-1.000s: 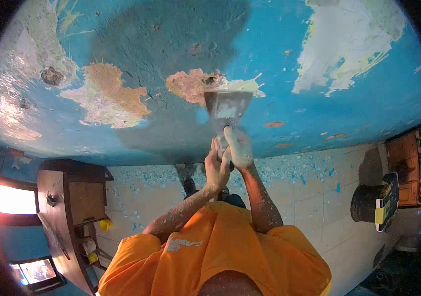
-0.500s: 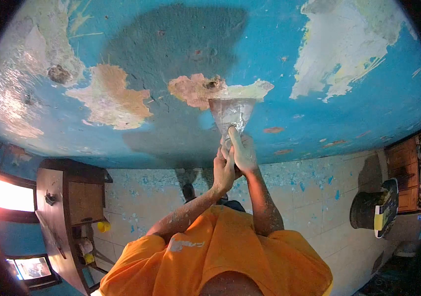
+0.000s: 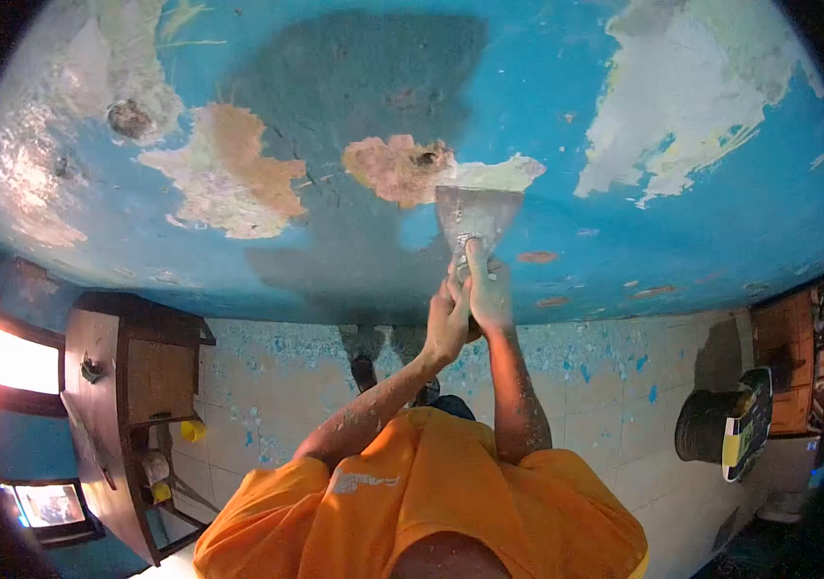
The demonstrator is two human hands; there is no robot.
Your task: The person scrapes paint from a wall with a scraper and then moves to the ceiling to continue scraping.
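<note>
My right hand (image 3: 489, 292) is closed around the handle of a wide-bladed scraper (image 3: 480, 214), its thumb lying along the base of the blade. Just below and to the left, my left hand (image 3: 447, 326) is wrapped about the lower handle. The blade's edge meets the blue wall (image 3: 537, 227) at the lower border of a bare, peeled patch (image 3: 400, 169) with a small hole in it. Pale dust coats the blade and my right fingers. Most of the handle is hidden by my hands.
More peeled patches (image 3: 228, 179) mark the wall on both sides. Blue paint flakes (image 3: 586, 372) litter the tiled floor (image 3: 605, 425). A wooden cabinet (image 3: 163, 386) stands at left, and a dark bucket-like container (image 3: 706, 425) at right. My shadow falls across the wall.
The scraper and both hands have moved a little to the right along the patch's lower border. The whole view has shifted slightly too. Both hands keep their hold.
</note>
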